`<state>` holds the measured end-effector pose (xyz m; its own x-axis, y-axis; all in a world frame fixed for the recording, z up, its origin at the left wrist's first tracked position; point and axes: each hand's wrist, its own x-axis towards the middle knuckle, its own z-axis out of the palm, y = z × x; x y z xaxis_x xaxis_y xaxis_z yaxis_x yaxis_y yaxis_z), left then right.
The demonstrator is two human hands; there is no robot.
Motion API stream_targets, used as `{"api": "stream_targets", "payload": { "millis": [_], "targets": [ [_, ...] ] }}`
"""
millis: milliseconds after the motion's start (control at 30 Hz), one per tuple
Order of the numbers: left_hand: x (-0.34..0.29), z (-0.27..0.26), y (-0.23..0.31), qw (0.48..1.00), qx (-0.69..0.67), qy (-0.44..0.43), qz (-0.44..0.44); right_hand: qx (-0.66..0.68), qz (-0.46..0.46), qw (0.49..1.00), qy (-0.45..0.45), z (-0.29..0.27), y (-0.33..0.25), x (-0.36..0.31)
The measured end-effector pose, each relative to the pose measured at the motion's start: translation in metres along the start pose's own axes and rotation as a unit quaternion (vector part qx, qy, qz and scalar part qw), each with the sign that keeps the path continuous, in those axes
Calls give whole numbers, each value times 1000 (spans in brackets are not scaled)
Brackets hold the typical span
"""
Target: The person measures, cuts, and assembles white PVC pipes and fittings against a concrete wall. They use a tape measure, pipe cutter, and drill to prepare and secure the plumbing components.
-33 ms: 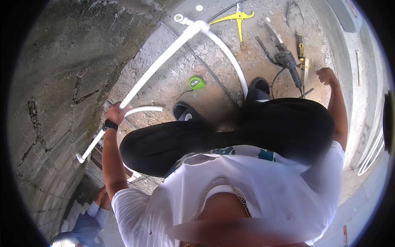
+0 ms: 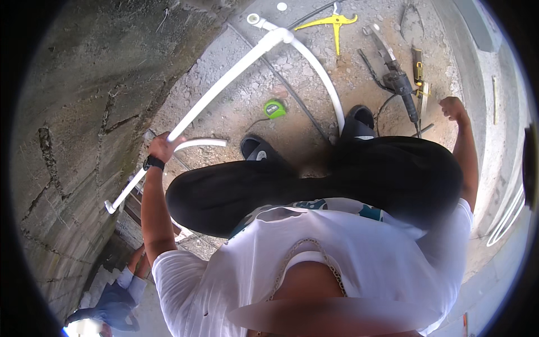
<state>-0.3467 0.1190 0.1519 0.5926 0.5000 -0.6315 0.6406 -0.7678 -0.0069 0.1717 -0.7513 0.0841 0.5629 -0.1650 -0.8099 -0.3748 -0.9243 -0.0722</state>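
My left hand (image 2: 161, 147) is closed around a long white plastic pipe (image 2: 224, 82), which slants from lower left to upper centre. The pipe's low end has an elbow (image 2: 109, 206) close to the concrete wall; its high end enters a white fitting (image 2: 279, 36), with a short open-ended piece beside it. A curved white pipe (image 2: 322, 72) shows from behind that fitting to my right foot. Beneath my left hand a short curved white piece (image 2: 202, 142) sticks out. My right hand (image 2: 453, 108) is raised on the right, fingers curled; anything inside is hidden.
A green tape measure (image 2: 274, 109) lies on the rubble ground. Farther off are a yellow pipe cutter (image 2: 336, 25), a black corded power tool (image 2: 400, 84) and a yellow-and-black utility knife (image 2: 417, 64). A rough concrete wall (image 2: 78, 123) rises at left. Another person (image 2: 115, 300) is at lower left.
The ground and tools sit slightly farther right in the view. My left hand keeps its hold on the pipe, and my right hand stays curled.
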Motion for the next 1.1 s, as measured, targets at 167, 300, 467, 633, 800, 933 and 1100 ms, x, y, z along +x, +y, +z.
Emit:
{"api": "stream_targets", "payload": {
  "millis": [167,300,467,633,800,933,1100],
  "targets": [
    [33,31,-4,990,46,-131,-7,-35,-106,992,55,-30,-20,-17],
    [41,50,18,980,196,-39,-17,-124,-219,963,95,-50,-75,-56],
    [44,65,59,986,79,72,127,-263,-288,901,191,-26,-199,-141],
    [53,69,94,989,-14,64,136,-410,-523,745,46,93,-319,-208],
    [45,80,100,980,-139,61,133,-565,-580,581,-80,292,-394,-226],
    [11,112,84,955,-239,106,141,-542,-572,615,-24,416,-375,-222],
    [-17,126,61,928,-345,103,91,-513,-564,643,75,471,-352,-196]
  ]
}}
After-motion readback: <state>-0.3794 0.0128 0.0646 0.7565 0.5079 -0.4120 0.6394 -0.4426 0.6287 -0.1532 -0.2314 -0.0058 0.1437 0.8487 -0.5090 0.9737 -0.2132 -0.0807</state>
